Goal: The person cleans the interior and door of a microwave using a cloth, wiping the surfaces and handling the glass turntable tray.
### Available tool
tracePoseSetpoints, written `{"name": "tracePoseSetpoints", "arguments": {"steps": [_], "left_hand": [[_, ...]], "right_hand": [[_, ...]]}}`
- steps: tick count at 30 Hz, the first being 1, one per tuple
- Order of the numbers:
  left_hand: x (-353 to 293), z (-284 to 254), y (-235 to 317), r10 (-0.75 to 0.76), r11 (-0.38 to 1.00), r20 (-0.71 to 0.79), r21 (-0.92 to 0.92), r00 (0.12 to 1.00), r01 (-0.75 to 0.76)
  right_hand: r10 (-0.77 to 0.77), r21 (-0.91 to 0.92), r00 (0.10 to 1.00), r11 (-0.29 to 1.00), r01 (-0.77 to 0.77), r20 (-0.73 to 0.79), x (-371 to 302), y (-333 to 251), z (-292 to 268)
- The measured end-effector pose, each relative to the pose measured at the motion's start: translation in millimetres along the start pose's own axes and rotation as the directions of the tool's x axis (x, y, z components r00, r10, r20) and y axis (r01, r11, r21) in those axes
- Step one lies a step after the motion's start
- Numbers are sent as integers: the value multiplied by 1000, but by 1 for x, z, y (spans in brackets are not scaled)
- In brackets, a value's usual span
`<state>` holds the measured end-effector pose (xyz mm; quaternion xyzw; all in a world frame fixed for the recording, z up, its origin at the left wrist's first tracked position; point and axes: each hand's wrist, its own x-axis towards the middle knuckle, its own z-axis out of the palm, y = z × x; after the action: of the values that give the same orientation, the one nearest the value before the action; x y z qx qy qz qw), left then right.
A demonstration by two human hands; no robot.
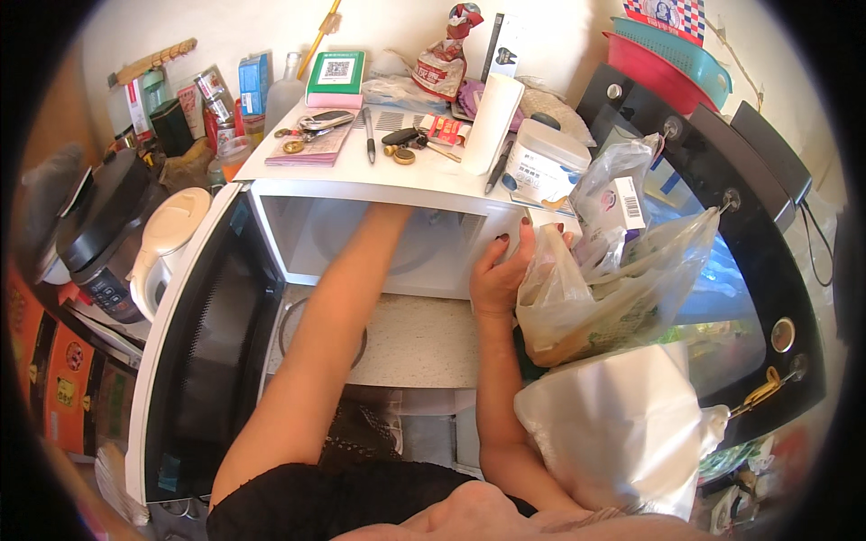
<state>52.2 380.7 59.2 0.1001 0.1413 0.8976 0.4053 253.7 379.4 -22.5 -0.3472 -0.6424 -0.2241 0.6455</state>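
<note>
A white microwave (347,190) stands before me, its dark-windowed door (212,361) swung out to the left. My left arm reaches deep into the cavity. The left wrist (388,219) shows just below the top edge, while the hand and fingers beyond are hidden. Inside, a round pale turntable or plate (338,236) is partly visible behind the arm. My right hand (502,281) rests against the microwave's front right side, fingers raised and apart, with nothing seen in them. A translucent plastic bag (622,302) hangs right beside it and covers part of its edge.
Keys (327,120), a pen (369,135), a white paper roll (492,124) and a clear tub (544,167) crowd the microwave's top. A black pot-like cooker (108,234) and a cream jug (171,234) stand left. Bags hang from hooks on a dark panel (767,288) at right.
</note>
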Motion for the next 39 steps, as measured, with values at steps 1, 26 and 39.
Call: {"name": "tracePoseSetpoints", "arguments": {"steps": [1, 26, 39], "left_hand": [[7, -4, 9, 19, 1000, -6, -2, 1000, -19], [29, -29, 48, 110, 993, 16, 43, 994, -110], [53, -44, 51, 90, 995, 13, 41, 996, -91]], "right_hand": [[1, -5, 1000, 1000, -1, 3, 1, -1, -1], [-13, 55, 999, 998, 12, 30, -5, 1, 5], [-45, -32, 999, 998, 46, 11, 5, -13, -1]]}}
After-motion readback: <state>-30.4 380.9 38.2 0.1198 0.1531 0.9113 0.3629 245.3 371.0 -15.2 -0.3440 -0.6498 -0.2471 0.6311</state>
